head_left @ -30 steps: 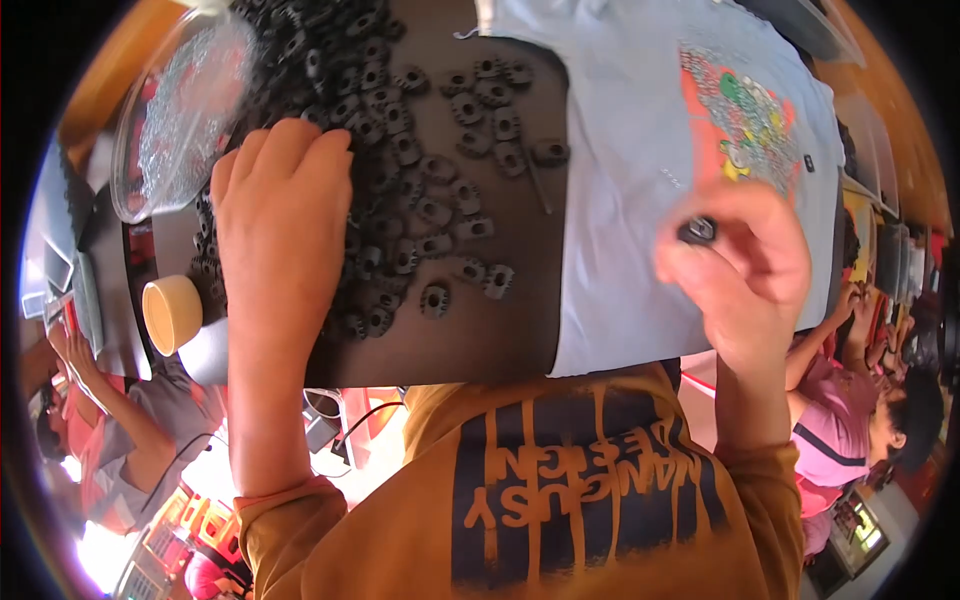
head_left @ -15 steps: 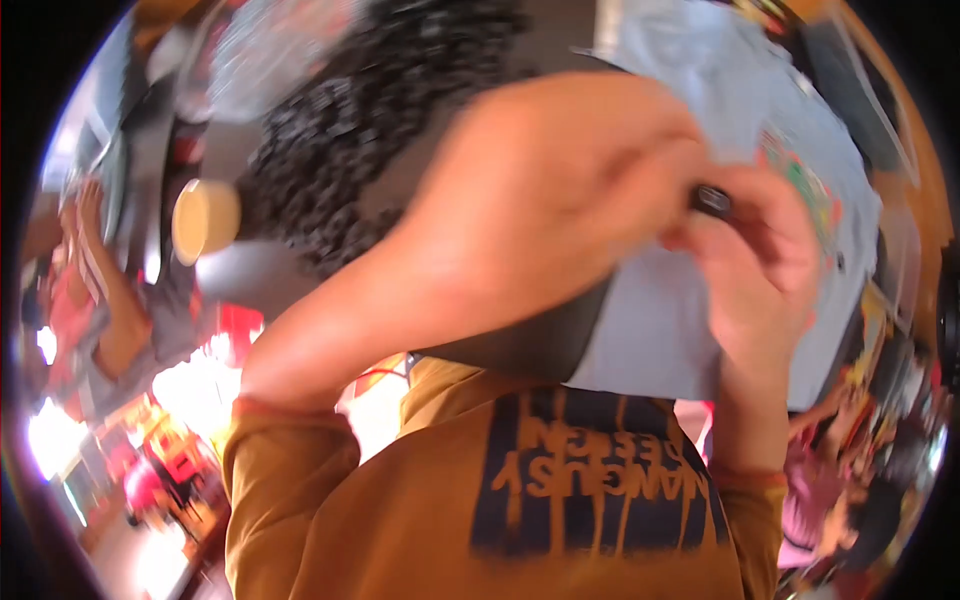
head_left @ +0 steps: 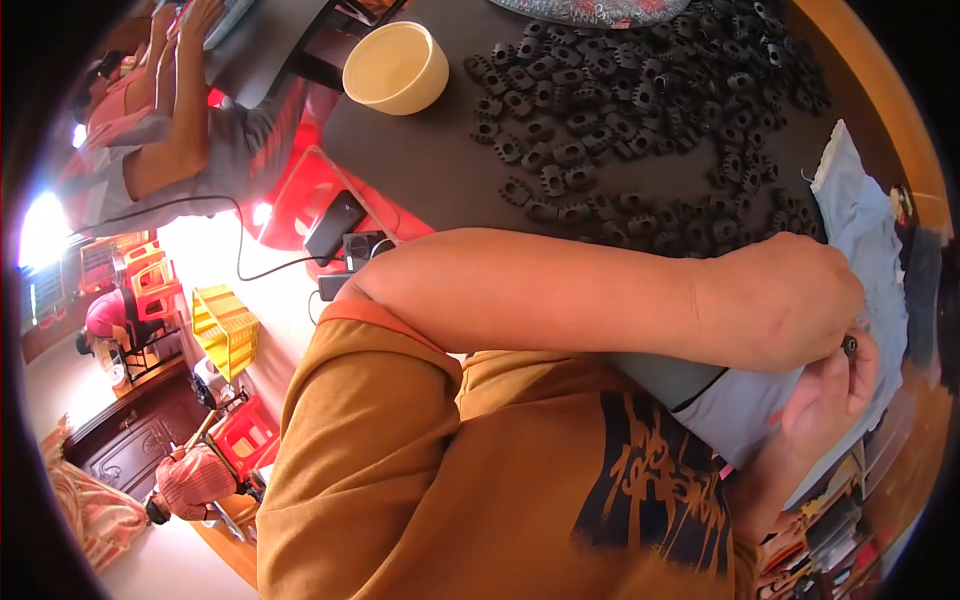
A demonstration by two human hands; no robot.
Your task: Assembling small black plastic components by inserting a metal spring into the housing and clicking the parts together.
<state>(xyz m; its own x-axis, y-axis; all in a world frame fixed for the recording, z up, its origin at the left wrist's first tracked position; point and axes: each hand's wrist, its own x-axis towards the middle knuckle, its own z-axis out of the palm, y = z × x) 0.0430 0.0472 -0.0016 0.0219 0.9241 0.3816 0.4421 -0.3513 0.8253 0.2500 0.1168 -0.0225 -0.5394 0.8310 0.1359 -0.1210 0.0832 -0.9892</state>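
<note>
My left hand [head_left: 800, 300] is closed at the far right, knuckles up, with its forearm stretched across the view. Its fingertips are hidden, so what they hold cannot be made out. Just below, my right hand [head_left: 835, 385] pinches a small black piece [head_left: 850, 345] with a round end, right against my left hand. A light blue cloth [head_left: 870, 225] lies under and behind both hands. Beyond my left forearm, many small black toothed plastic pieces [head_left: 640, 95] are spread in a loose pile on the dark tabletop [head_left: 400, 165].
A cream-coloured bowl [head_left: 397, 70] stands at the table's left part. A clear plastic bag [head_left: 600, 10] lies at the far edge. Left of the table are a red stool [head_left: 300, 200], black devices with a cable [head_left: 335, 228], a yellow crate [head_left: 225, 325] and other people.
The view has swung, so the table and pile appear farther right. Both hands stay together with the small black piece between them and now show at the right edge.
</note>
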